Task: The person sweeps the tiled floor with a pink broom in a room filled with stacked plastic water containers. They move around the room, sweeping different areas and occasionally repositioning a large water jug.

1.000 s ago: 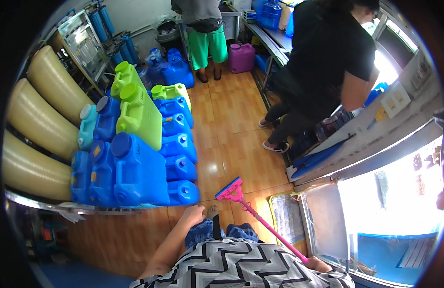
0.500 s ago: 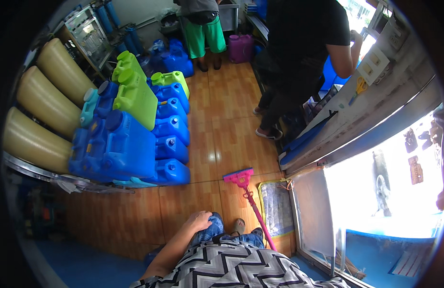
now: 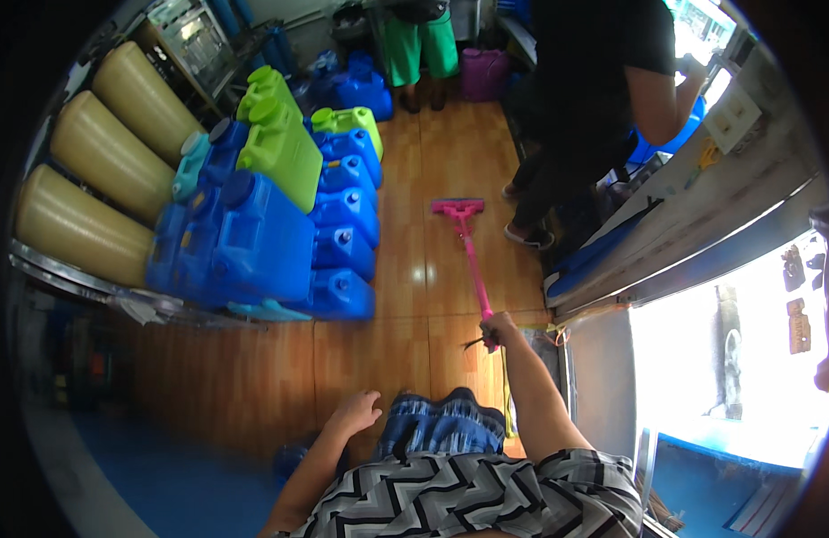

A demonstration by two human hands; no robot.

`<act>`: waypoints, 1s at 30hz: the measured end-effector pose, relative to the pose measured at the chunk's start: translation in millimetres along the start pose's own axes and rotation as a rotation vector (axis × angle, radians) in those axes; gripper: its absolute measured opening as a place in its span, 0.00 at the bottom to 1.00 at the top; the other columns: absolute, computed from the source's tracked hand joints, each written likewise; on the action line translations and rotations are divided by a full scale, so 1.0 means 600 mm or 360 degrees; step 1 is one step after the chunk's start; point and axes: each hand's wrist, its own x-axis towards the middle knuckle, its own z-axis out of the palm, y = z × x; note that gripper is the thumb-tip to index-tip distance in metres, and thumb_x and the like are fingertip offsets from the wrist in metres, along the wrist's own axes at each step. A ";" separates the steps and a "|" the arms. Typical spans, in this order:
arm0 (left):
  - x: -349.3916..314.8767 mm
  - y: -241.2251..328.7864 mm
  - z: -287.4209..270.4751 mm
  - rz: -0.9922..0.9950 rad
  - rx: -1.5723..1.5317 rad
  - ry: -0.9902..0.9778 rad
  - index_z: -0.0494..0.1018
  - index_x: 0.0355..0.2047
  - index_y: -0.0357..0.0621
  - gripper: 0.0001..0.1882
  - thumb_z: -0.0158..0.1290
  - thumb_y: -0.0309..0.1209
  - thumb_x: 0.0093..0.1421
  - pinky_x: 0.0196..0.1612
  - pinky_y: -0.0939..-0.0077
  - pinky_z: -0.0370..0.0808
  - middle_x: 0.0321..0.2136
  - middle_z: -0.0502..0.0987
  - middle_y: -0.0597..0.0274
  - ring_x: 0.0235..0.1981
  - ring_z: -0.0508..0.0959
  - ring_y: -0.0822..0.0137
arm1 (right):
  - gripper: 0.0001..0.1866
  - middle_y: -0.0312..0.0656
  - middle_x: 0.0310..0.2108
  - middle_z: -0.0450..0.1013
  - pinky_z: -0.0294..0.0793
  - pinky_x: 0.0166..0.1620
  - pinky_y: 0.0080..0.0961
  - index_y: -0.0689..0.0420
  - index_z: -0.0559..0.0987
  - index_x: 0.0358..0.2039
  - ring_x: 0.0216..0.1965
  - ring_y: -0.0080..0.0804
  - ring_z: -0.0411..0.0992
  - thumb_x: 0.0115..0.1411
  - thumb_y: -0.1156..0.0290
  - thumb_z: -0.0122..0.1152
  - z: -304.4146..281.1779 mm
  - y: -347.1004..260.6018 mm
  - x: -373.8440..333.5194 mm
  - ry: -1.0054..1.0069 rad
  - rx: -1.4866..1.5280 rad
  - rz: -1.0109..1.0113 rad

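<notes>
My right hand (image 3: 498,330) is closed round the handle of a pink mop (image 3: 474,264). The mop slants away from me, and its wide flat head rests on the tiled floor ahead. A few dark strands poke out beside that fist; what they are I cannot make out. Beside my lap, my left hand (image 3: 357,413) is held out in the air with nothing in it, its thumb and fingers apart.
Blue jugs (image 3: 262,242) and green jugs (image 3: 284,152) are stacked at left, before tan cylinders (image 3: 83,206). One person in black (image 3: 576,108) stands at right; another in green shorts (image 3: 421,49) is at the back, near a purple jug (image 3: 483,73). A mat lies partly behind my right arm.
My right hand has come into view gripping the mop, whose head has moved farther forward. My left hand has come off my knee. The whole view has shifted a little.
</notes>
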 end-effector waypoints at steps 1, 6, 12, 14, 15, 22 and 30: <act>-0.012 -0.010 0.010 -0.0005 0.0023 -0.0016 0.70 0.44 0.40 0.21 0.53 0.36 0.51 0.46 0.61 0.70 0.41 0.74 0.48 0.44 0.72 0.50 | 0.09 0.48 0.13 0.68 0.69 0.12 0.36 0.66 0.72 0.22 0.13 0.38 0.70 0.52 0.73 0.56 -0.009 0.016 0.002 0.0008 -0.0138 0.0109; -0.030 -0.047 0.039 -0.0030 0.0088 -0.0107 0.70 0.44 0.40 0.21 0.54 0.36 0.50 0.47 0.61 0.69 0.41 0.74 0.47 0.45 0.72 0.50 | 0.09 0.44 0.16 0.70 0.69 0.19 0.31 0.59 0.74 0.27 0.15 0.33 0.70 0.51 0.67 0.56 -0.119 0.287 -0.169 0.0292 -0.0670 -0.0149; -0.002 -0.050 0.052 0.0192 0.0000 0.0092 0.70 0.39 0.39 0.17 0.54 0.33 0.51 0.43 0.61 0.71 0.36 0.74 0.45 0.40 0.74 0.49 | 0.16 0.49 0.31 0.76 0.73 0.40 0.33 0.55 0.81 0.30 0.36 0.41 0.76 0.43 0.59 0.61 -0.325 0.459 -0.522 0.0551 -0.1585 0.0641; 0.008 -0.040 0.049 0.0161 -0.0012 0.0044 0.70 0.42 0.39 0.19 0.54 0.34 0.50 0.45 0.61 0.70 0.39 0.74 0.46 0.43 0.73 0.49 | 0.20 0.47 0.31 0.76 0.74 0.41 0.32 0.52 0.81 0.33 0.36 0.39 0.76 0.41 0.55 0.62 -0.365 0.456 -0.626 0.0634 -0.1712 0.0666; 0.015 -0.034 0.044 0.0137 -0.0005 0.0007 0.70 0.44 0.39 0.21 0.54 0.35 0.50 0.46 0.62 0.70 0.41 0.73 0.46 0.44 0.73 0.50 | 0.19 0.46 0.31 0.76 0.74 0.41 0.32 0.51 0.81 0.32 0.36 0.39 0.75 0.40 0.55 0.63 -0.376 0.447 -0.670 0.0698 -0.1709 0.0607; -0.002 -0.013 0.021 0.0231 -0.0023 0.0065 0.70 0.43 0.40 0.20 0.54 0.36 0.52 0.45 0.62 0.70 0.39 0.74 0.48 0.43 0.73 0.50 | 0.18 0.46 0.28 0.76 0.75 0.40 0.34 0.50 0.81 0.29 0.33 0.43 0.75 0.40 0.53 0.63 -0.385 0.346 -0.703 0.0630 -0.2155 0.0398; -0.036 -0.077 0.052 0.0170 -0.0062 0.0050 0.70 0.42 0.41 0.20 0.55 0.35 0.48 0.43 0.60 0.71 0.37 0.74 0.47 0.41 0.73 0.48 | 0.15 0.48 0.27 0.75 0.75 0.38 0.37 0.52 0.80 0.26 0.32 0.45 0.75 0.43 0.56 0.60 -0.253 0.184 -0.512 0.0331 -0.2362 -0.0123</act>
